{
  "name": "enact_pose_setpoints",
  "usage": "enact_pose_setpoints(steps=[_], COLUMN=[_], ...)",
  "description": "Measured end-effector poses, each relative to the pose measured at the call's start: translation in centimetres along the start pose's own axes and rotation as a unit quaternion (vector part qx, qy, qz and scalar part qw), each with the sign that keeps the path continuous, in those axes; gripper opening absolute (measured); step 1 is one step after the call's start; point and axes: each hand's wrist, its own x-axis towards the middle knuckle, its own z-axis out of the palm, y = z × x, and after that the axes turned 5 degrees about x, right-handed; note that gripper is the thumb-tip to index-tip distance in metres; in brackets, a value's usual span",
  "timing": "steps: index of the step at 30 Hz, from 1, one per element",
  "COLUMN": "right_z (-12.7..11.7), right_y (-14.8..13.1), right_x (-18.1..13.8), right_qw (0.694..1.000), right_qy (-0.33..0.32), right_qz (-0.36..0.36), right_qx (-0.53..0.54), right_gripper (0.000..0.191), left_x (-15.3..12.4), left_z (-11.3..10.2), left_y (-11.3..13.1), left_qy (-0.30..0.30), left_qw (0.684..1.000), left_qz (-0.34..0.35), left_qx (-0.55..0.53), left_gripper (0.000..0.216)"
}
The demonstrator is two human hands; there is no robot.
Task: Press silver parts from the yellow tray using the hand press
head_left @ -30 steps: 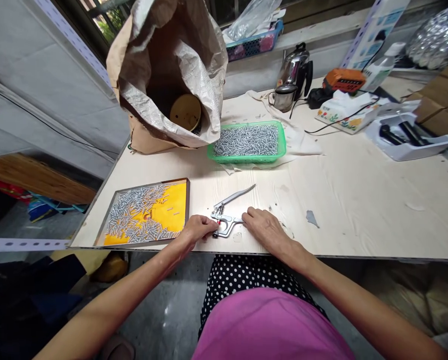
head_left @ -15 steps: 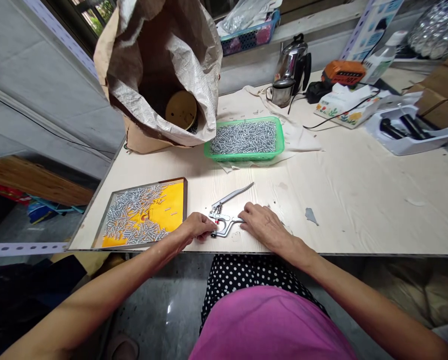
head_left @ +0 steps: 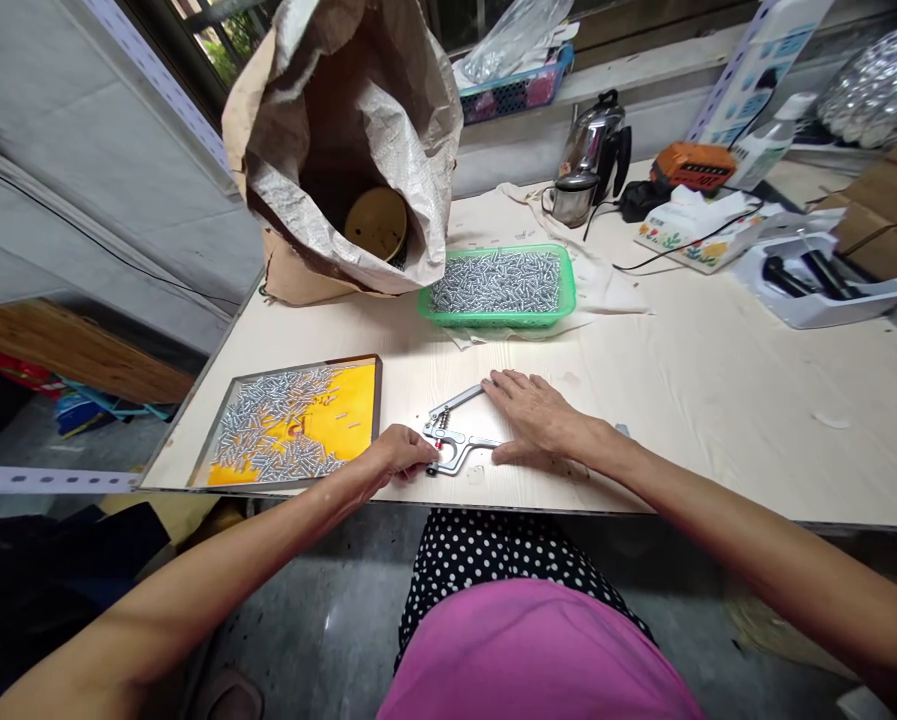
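Note:
A pair of silver snap-fastener pliers point(head_left: 455, 440) lies on the table with its handles spread, a spring and a red bit showing near the jaws. At the jaw end, my left hand point(head_left: 403, 452) is closed in a pinch; whatever is between the fingertips is too small and hidden to make out. My right hand point(head_left: 532, 415) is over the handle ends, its fingers stretched out along the upper handle and the thumb by the lower one. Left of the pliers is a shallow tray point(head_left: 377, 400) with a yellow bottom, strewn with small metal pins point(head_left: 268, 410).
Behind the pliers stands a green basket point(head_left: 508, 319) full of similar metal pins. A large open sack point(head_left: 425, 240) stands at the back left. Farther back right are a steel kettle point(head_left: 594, 140), a metal cup point(head_left: 572, 200), an orange battery point(head_left: 692, 165) and a white tray point(head_left: 815, 310).
My right hand has moved up and opened wider, from the lower handle to across both handles. The left hand stays at the jaws. The view has shifted slightly.

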Motion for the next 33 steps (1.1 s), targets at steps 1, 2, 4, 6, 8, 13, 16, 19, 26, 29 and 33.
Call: enact_pose_setpoints(steps=[1,2,4,6,8,13,16,19,26,29,33], right_z=[-0.1,-0.3,-0.7,-1.1,-1.5,-2.1,-2.4,-2.5,-2.5,-2.7,-2.8], right_y=[0.0,0.0,-0.2,-0.4,-0.8,-1.7,-2.2,-2.6,-3.2,-3.3,-3.5], right_x=[0.0,0.1,0.2,0.3,0.3,-0.1,-0.3,-0.6,-1.0,-1.1,-1.2], right_qw=[1.0,1.0,1.0,1.0,1.0,0.999,0.999,0.998,0.997,0.998,0.997], right_qy=[-0.001,-0.004,-0.013,-0.02,-0.023,-0.019,-0.022,-0.027,-0.029,-0.032,-0.028], right_qz=[0.001,0.002,0.004,0.008,0.015,0.033,0.03,0.033,0.05,0.048,0.054], right_qx=[0.001,0.001,0.0,-0.003,-0.009,-0.027,-0.037,-0.042,-0.044,-0.038,-0.043], right_gripper=[0.111,0.112,0.11,0.107,0.103,0.087,0.067,0.052,0.046,0.043,0.043], left_x=[-0.1,-0.1,-0.2,-0.3,-0.3,-0.5,-0.7,-0.7,-0.3,-0.5,-1.7], left_z=[0.0,0.1,0.2,0.3,0.3,0.5,0.5,0.6,0.9,0.9,1.0], left_y=[0.0,0.1,0.2,0.2,0.1,0.1,0.2,0.2,-0.7,-1.1,-1.7], left_qy=[0.002,0.005,0.011,0.019,0.026,0.028,0.023,0.034,0.021,0.015,0.1], left_qw=[1.0,1.0,1.0,1.0,1.0,1.0,1.0,0.999,0.998,0.996,0.991], left_qz=[-0.002,-0.004,-0.009,-0.009,-0.006,-0.003,-0.002,-0.003,0.002,0.006,0.08], left_qx=[-0.002,-0.005,-0.01,-0.015,-0.015,-0.011,-0.005,-0.009,-0.063,-0.084,0.041], left_gripper=[0.023,0.023,0.023,0.022,0.022,0.028,0.033,0.033,0.036,0.038,0.025])
